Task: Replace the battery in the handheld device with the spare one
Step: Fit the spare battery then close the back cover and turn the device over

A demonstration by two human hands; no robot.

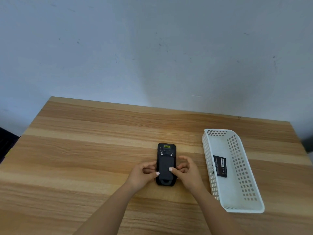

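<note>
A black handheld device point(166, 160) lies face down on the wooden table point(84, 150), its back cover on, a yellow label near its far end and two small latches below it. My left hand point(144, 173) grips its left edge, thumb on the cover. My right hand point(188, 172) holds the right edge, with its thumb pressing the middle of the cover. A black spare battery point(221, 166) lies flat inside a white perforated basket point(243, 177) to the right.
The basket stands lengthwise on the table's right side, close to my right forearm. A pale wall rises behind the table's far edge. A dark object point(6, 143) shows past the left edge.
</note>
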